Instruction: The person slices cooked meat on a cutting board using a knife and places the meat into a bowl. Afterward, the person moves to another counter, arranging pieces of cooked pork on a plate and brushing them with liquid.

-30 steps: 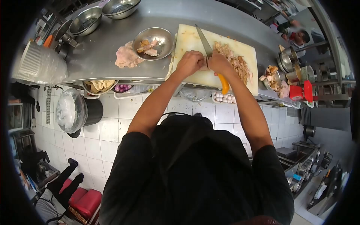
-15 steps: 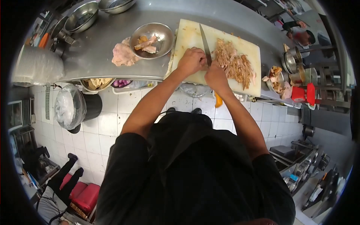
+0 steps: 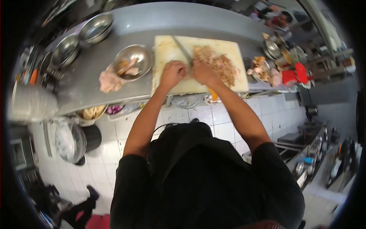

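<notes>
A white cutting board [image 3: 162, 45] lies on the steel counter under both hands. My right hand [image 3: 204, 72] is closed round a long knife [image 3: 182, 50]; its blade points up and left across the board, and the orange end of its handle shows below my wrist. My left hand [image 3: 172, 74] rests on the board left of the blade with curled fingers, pressing on a small pale piece of meat that is mostly hidden. Sliced cooked meat [image 3: 221, 65] is heaped right of the knife. Left of the board, a steel bowl [image 3: 144, 57] holds a few meat pieces.
Pale raw-looking skin or meat [image 3: 109, 79] lies beside the bowl. Further left are steel bowls [image 3: 97, 27] and stacked plastic containers [image 3: 30, 102]. At right sit a bowl of meat pieces [image 3: 260, 68] and red containers [image 3: 290, 77]. A lined bin [image 3: 70, 141] stands on the floor. Other people are nearby.
The view has shifted, so the counter appears lower and further left. Both hands remain close together on the board, and the knife appears tilted more to the left.
</notes>
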`<state>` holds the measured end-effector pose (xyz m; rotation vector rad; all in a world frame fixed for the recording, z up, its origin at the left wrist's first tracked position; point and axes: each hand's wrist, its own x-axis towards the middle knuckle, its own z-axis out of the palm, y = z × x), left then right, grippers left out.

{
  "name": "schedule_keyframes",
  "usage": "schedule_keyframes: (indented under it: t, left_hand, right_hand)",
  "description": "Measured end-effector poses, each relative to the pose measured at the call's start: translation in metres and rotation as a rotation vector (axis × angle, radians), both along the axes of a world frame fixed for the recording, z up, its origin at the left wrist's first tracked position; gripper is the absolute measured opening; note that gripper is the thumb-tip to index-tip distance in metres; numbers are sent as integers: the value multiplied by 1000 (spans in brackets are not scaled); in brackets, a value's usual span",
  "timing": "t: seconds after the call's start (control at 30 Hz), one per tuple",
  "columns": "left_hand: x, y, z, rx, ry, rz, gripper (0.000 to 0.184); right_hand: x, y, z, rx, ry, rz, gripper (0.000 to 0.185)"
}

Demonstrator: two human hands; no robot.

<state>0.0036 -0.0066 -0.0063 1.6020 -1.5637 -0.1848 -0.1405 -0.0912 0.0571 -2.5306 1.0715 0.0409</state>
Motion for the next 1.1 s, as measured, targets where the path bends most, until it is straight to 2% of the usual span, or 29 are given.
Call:
schedule_keyframes:
  t: [0.07, 0.23, 0.33, 0.37, 0.4, 0.43, 0.47, 0.53, 0.67, 0.73, 0.87, 0.93, 1.03, 1.1]
  left_hand:
    - [-2, 0, -1, -32, 41, 38, 11]
    - [0, 1, -1, -76, 149, 68, 12]
    - [-1, 5, -1, -57, 98, 75, 10]
    - [-1, 3, -1, -48, 82, 54, 10]
    - [0, 3, -1, -37, 67, 41, 9]
    - [1, 1, -2, -44, 43, 45, 9]
    - [0, 1, -5, -44, 19, 46, 9]
    - [0, 3, -3, -41, 28, 51, 9]
    - [0, 4, 3, 17, 34, -34, 9]
    - [1, 7, -2, 41, 23, -49, 8]
    - [-1, 4, 1, 12, 40, -49, 8]
    - [0, 5, 4, 10, 27, -29, 8]
    - [6, 2, 1, -16, 141, -17, 9]
    - [7, -1, -6, -73, 413, 102, 8]
  right_hand:
    - [4, 16, 30, 250, -5, -141, 36]
    - [10, 43, 57, 425, -5, -225, 40]
    - [8, 49, 35, 383, 4, -197, 45]
    - [7, 46, 13, 399, 8, -181, 45]
    - [5, 38, -19, 144, -53, -111, 48]
    - [7, 41, -25, -106, -117, -33, 50]
    - [6, 42, -30, -77, -116, -7, 50]
    - [9, 46, 6, 223, -48, -215, 48]
    - [15, 40, -5, 94, 14, -97, 42]
    - [16, 39, -13, -9, -71, -80, 36]
    - [17, 6, -31, 61, 5, -38, 36]
    - [19, 7, 11, 369, -81, -198, 39]
    - [12, 16, 32, 439, -117, -160, 42]
    - [9, 35, 48, 428, -69, -187, 41]
